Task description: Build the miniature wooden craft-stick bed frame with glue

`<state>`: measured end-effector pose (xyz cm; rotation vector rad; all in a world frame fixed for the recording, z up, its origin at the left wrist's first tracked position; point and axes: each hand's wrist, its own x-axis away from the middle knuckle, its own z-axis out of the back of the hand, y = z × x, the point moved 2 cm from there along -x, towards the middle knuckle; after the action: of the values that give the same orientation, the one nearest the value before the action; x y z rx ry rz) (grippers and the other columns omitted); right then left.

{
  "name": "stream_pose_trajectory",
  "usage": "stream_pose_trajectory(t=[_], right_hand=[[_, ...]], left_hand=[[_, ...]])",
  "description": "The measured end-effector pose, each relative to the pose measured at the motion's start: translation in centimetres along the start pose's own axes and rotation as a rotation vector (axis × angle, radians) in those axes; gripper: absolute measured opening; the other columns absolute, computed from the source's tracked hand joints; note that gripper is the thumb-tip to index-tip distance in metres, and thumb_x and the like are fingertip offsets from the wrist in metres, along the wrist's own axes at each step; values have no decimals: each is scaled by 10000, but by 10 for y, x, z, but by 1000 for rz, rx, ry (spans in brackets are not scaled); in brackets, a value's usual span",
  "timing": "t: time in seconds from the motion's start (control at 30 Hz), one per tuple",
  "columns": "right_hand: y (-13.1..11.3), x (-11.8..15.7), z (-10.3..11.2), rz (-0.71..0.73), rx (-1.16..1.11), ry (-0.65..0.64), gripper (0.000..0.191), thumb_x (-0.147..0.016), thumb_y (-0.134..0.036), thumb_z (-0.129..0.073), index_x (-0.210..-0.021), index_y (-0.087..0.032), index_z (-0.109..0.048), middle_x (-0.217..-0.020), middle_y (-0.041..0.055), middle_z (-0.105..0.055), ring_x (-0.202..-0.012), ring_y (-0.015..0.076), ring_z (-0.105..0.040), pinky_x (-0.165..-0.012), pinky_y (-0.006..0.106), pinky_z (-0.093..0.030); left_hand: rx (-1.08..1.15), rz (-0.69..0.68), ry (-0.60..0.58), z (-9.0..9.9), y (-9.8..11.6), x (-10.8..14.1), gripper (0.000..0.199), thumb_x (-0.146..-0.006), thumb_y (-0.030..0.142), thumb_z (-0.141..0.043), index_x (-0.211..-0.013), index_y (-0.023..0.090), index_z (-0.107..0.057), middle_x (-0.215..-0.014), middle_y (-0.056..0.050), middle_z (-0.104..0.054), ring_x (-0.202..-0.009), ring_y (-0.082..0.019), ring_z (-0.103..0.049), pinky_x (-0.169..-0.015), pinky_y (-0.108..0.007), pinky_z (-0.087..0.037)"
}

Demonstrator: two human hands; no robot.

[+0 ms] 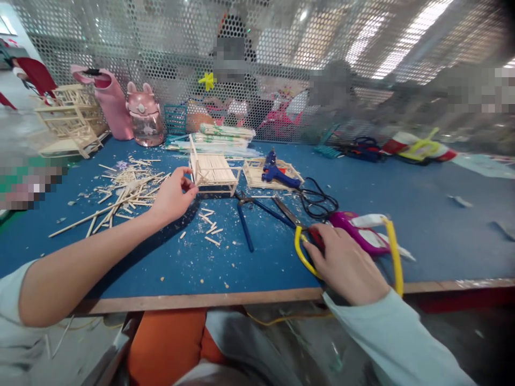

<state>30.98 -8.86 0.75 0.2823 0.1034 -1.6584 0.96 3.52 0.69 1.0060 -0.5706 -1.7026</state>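
My left hand (174,195) is at the left side of a small wooden stick model (216,171), thumb and fingers curled around its left edge. My right hand (346,260) rests on scissors (302,247) with yellow and red handles, their blades pointing up and left. Between my hands lie blue-handled pliers (246,214), spread open. Behind them, a blue glue gun (277,172) lies on a flat stick frame (253,174). A purple and white tool (364,236) is beside my right hand, near a yellow loop.
Loose sticks (129,195) are heaped at the left of the blue table (273,273). A pink bottle (115,107), a clear pink bottle (145,118) and packed sticks (225,136) stand or lie by the mesh screen. More tools (366,149) lie back right; a black cord (319,201) coils nearby.
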Motion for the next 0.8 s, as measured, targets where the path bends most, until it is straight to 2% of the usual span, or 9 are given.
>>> stream_pose_trajectory(t=[0.13,0.23,0.4,0.53,0.63,0.73,0.8], right_hand=[[6,3,-1,-41,5,-36,316,-843,-312,-452,-1075,-116,-540,-878,148,-636,-777,278,-624,-630,347,-456],[11,3,-1,-17,-115,-61,312,-798,-291,-469,-1053,-133,-553,-865,135,-665,-761,276,-642,-614,345,-458],[13,3,11,-86,-286,-199,385,-705,-264,-510,-1075,-160,-537,-714,76,-656,-642,242,-643,-548,319,-456],[13,6,19,-47,-209,-229,468,-599,-152,-508,-1065,-180,-528,-756,89,-675,-635,256,-652,-548,322,-458],[15,8,20,-44,-123,-223,485,-547,-153,-531,-1030,-193,-552,-737,97,-680,-597,296,-649,-496,339,-431],[23,14,18,-182,-108,-288,442,-585,-207,-552,-1026,-211,-549,-711,98,-676,-618,324,-649,-523,375,-437],[29,20,17,-278,-196,-310,416,-632,-271,-558,-1044,-229,-520,-729,85,-674,-641,307,-649,-563,390,-456]], left_hand=[[77,-45,113,9,2,-9,329,-759,138,-555,-1074,139,-458,-705,4,-608,-632,-117,-553,-653,-274,-428],[97,-51,142,16,2,-14,306,-764,147,-551,-1058,138,-468,-703,3,-602,-613,-110,-545,-641,-269,-430],[18,-67,37,19,-3,-4,308,-775,176,-538,-1075,146,-475,-732,-9,-617,-661,-126,-569,-641,-265,-442],[-178,-99,-39,20,-10,10,328,-784,216,-536,-1102,158,-485,-814,-33,-656,-708,-148,-596,-680,-286,-454],[-267,-95,-79,21,-13,15,344,-789,223,-527,-1121,146,-490,-851,-57,-668,-740,-168,-609,-696,-300,-459],[-283,-101,-85,20,-11,17,349,-795,221,-514,-1132,135,-488,-859,-64,-667,-742,-171,-610,-698,-306,-460],[-283,-108,-93,19,-9,18,352,-795,225,-514,-1133,132,-486,-855,-62,-663,-738,-172,-610,-700,-311,-458]])
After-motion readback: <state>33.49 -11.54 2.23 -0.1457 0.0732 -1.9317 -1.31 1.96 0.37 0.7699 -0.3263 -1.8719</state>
